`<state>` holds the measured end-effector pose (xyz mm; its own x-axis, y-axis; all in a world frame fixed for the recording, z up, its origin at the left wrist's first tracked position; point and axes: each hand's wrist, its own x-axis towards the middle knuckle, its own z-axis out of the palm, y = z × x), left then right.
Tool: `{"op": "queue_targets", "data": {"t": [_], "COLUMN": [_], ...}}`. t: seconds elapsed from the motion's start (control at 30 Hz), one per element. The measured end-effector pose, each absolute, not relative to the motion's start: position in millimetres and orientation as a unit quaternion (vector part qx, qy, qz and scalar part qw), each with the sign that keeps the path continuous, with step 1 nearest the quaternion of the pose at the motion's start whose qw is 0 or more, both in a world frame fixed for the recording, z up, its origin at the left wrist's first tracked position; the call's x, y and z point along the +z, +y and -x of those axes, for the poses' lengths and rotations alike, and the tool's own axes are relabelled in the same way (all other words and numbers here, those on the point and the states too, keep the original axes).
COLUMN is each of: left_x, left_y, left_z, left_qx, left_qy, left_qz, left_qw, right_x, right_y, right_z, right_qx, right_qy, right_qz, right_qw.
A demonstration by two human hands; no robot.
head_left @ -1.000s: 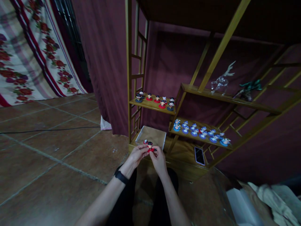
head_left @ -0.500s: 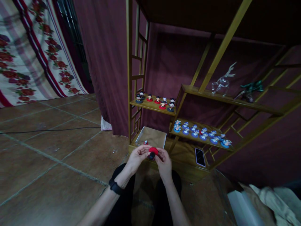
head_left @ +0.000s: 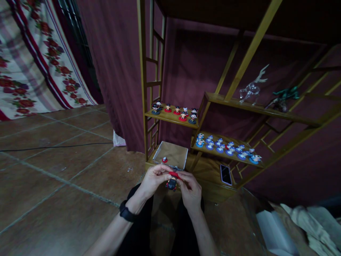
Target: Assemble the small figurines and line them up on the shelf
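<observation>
Tipped over since a second ago: figurine [head_left: 172,184], upright then, now has its dark head toward me, red base [head_left: 174,174] away.
Long axis runs roughly fore-and-aft between my hands, base end toward the shallow box [head_left: 171,146] just beyond. Grip: fingers of left hand [head_left: 152,181] and right hand [head_left: 191,191] closed in a pinch at opposite sides of the base; neither hand nearer, both touching; exact fingertip contact underneath cannot be told. Inside the box, one small red-based figure [head_left: 164,159], near my left hand. Box sits on the cabinet's bottom board; phone [head_left: 226,175] lies well to its right. Above the box, upper-left shelf [head_left: 172,122] carries red- and dark-based figures; purple- and blue-based ones stand on the shelf [head_left: 231,156] to the right.
</observation>
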<state>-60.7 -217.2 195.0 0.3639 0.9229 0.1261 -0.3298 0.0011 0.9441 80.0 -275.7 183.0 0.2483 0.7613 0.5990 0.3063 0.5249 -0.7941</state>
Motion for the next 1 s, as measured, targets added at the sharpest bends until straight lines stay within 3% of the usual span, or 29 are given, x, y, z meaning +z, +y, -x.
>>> {"op": "queue_targets", "data": {"t": [0.2, 0.43, 0.67, 1.0], "left_x": [195.8, 183.0, 179.7, 166.9], "left_y": [-215.9, -205.4, -202.3, -213.0], "left_z": [60.1, 44.7, 45.1, 44.1], "left_qx": [0.488, 0.462, 0.330, 0.212], "left_qy": [0.280, 0.297, 0.374, 0.333], "left_qz": [-0.539, -0.583, -0.811, -0.914], "left_qw": [0.627, 0.599, 0.307, 0.091], "right_x": [179.8, 158.3, 134.9, 115.2], "right_y": [-273.4, -247.3, -238.1, -241.7], "right_z": [-81.0, -77.6, -75.0, -83.0], "right_qx": [0.171, 0.360, 0.522, 0.551], "right_qy": [-0.589, -0.419, -0.239, -0.223], "right_qz": [0.451, 0.461, 0.414, 0.421], "right_qw": [0.648, 0.694, 0.706, 0.684]}}
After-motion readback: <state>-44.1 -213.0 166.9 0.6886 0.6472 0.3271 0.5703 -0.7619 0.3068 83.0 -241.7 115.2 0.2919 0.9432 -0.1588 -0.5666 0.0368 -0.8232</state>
